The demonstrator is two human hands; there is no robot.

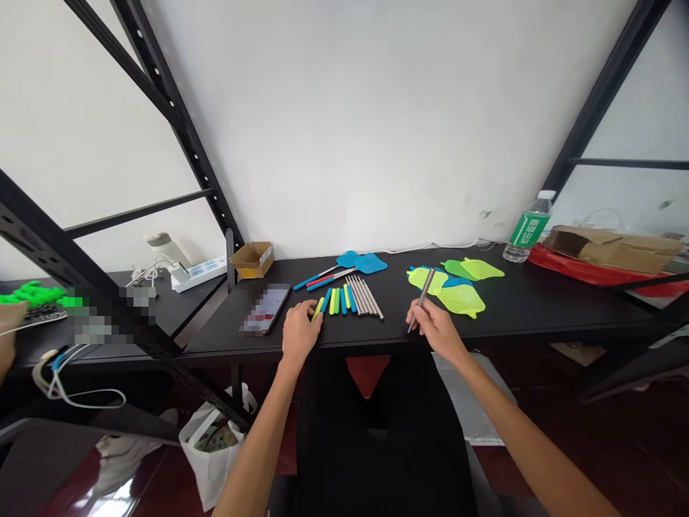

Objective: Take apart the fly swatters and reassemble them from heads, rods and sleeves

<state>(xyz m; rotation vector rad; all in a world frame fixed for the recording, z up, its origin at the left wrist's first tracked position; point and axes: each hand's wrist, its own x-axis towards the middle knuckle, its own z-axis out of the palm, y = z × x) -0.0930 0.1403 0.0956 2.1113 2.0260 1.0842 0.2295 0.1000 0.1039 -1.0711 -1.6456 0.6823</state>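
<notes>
My right hand [435, 327] is closed on a metal rod [425, 291], holding it at a slant above the table's front part. At the left, the fingers of my left hand [301, 329] are closed around a yellow-green handle [318, 309], the leftmost of a row. Beside it lie several blue and yellow-green handles [336, 301], then a row of metal rods [368, 296]. Behind them rest fly swatters with blue heads [371, 263], one with a red handle [313, 284]. Near my right hand lie loose swatter heads: yellow mesh ones [463, 300], a blue one [456, 281] and green ones [483, 268].
A phone [268, 307] lies left of my left hand, with a small cardboard box [252, 260] behind it. A water bottle [530, 228] and a red bag [570, 268] stand at the right. Black rack posts [202, 161] flank the table. Another person's hand [9, 334] shows at far left.
</notes>
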